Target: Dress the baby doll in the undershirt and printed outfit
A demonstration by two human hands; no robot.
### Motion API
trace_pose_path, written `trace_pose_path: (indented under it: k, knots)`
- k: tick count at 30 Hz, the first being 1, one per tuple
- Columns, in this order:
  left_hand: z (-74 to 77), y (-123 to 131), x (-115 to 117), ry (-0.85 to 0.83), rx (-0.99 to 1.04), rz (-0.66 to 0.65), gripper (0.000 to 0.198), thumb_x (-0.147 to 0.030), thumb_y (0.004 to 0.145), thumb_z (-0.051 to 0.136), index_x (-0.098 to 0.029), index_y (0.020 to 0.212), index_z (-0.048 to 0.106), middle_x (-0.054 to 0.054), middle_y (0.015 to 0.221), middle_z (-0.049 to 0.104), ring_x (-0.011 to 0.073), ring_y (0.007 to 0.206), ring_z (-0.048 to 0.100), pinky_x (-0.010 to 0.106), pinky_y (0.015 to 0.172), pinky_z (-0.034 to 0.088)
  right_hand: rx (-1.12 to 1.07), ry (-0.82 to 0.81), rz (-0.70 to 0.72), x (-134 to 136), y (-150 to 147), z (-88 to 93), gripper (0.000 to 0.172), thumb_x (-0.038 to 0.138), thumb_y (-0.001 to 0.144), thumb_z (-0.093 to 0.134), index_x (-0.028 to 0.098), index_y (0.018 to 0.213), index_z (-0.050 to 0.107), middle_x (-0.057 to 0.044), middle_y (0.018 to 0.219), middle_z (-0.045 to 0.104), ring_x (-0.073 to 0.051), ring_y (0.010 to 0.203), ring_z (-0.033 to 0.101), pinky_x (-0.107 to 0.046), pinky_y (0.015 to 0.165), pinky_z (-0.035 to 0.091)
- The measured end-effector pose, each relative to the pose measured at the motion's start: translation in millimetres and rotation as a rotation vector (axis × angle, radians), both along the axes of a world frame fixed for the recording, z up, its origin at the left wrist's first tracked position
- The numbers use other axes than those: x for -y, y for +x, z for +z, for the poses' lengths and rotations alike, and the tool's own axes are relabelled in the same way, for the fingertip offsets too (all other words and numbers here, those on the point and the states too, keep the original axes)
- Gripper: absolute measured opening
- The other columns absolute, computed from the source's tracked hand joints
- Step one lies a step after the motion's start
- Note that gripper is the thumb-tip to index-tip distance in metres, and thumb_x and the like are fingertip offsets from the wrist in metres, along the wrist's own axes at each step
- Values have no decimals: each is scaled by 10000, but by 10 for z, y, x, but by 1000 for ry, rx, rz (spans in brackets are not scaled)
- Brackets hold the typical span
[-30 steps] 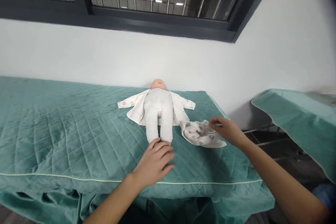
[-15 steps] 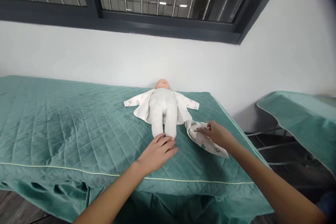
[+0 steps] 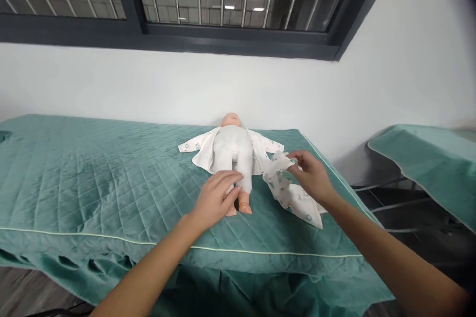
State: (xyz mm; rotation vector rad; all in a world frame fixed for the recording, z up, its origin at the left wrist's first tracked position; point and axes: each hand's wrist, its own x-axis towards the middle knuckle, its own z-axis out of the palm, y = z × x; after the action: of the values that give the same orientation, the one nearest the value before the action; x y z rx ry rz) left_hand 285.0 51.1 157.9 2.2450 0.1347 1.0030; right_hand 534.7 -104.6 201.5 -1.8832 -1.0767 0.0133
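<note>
A baby doll (image 3: 233, 151) lies on its back on a green quilted bed (image 3: 111, 183), head toward the wall. An open white printed jacket (image 3: 203, 151) is spread under it. My left hand (image 3: 215, 198) rests on the doll's lower legs, fingers curled over them, with the bare feet (image 3: 240, 209) showing just below. My right hand (image 3: 310, 174) pinches the top edge of a small white printed garment (image 3: 293, 197), lifted a little off the bed to the right of the doll's legs.
A white wall and a dark-framed window (image 3: 223, 5) stand behind the bed. A second green-covered bed (image 3: 427, 158) is at the right, with a floor gap between the two. The bed's front edge (image 3: 260, 250) runs under my forearms.
My left hand moved up from beside the doll's feet onto its lower legs, and the feet now show. My right hand raised the small garment's edge off the bed.
</note>
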Motion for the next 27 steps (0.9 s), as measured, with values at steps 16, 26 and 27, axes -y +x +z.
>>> trace_pose_path:
  k: [16, 26, 27]
  knots:
    - [1504, -98, -196, -539, 139, -156, 258, -336, 752, 812, -174, 853, 638, 1, 782, 650, 156, 748, 669, 243, 630, 544, 27, -278, 713, -289, -751, 1766, 307, 474, 810, 762, 189, 761, 659, 50, 597, 515, -74, 536, 442, -212, 489, 312]
    - [1672, -240, -195, -686, 0, -227, 348, -499, 845, 713, -155, 815, 670, 29, 717, 610, 145, 622, 624, 232, 521, 494, -127, -129, 735, -415, -736, 1552, 345, 472, 803, 776, 181, 722, 609, 36, 670, 566, -88, 619, 509, -203, 533, 384]
    - [1649, -220, -182, -699, 29, -214, 359, -518, 842, 710, -163, 818, 657, 18, 697, 594, 136, 602, 609, 224, 508, 486, -133, -171, 769, -420, -756, 1507, 333, 480, 805, 770, 179, 756, 636, 30, 701, 596, -95, 639, 533, -204, 543, 401]
